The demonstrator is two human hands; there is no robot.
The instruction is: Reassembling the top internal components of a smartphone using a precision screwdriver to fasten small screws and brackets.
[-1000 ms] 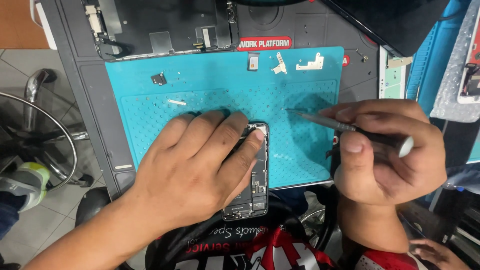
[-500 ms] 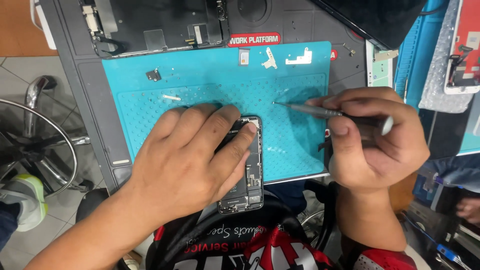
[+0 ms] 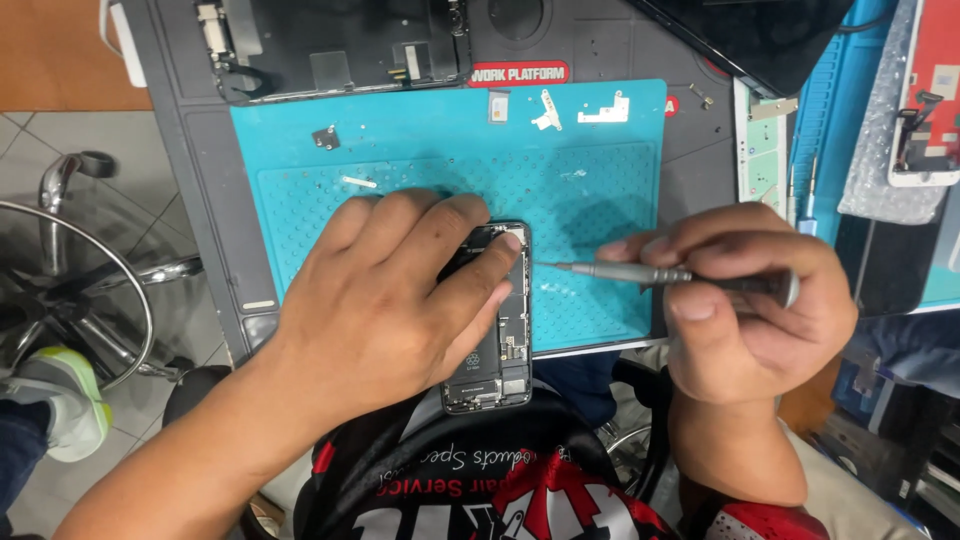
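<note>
Both hands, left hand point(image 3: 385, 300) and right hand point(image 3: 745, 300), are bare; forearms are unsleeved. A black garment point(image 3: 480, 480) with red-and-white print is worn.
</note>
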